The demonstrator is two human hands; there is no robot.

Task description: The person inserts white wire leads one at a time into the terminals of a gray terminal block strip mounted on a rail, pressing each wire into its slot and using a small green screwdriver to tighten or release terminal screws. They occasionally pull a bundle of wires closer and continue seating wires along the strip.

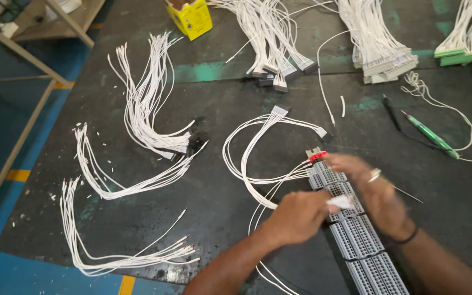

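Low in the frame, the left hand [300, 217] pinches a light, floppy white wire [258, 143] by its connector end over the stiff grey terminal strip [356, 235], which the right hand [375, 194] presses with loosely curled fingers.

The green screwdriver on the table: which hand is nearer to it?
Right. The right hand lies over the grey terminal strip, below and left of the green screwdriver, apart from it. The left hand sits farther left, pinching a white connector.
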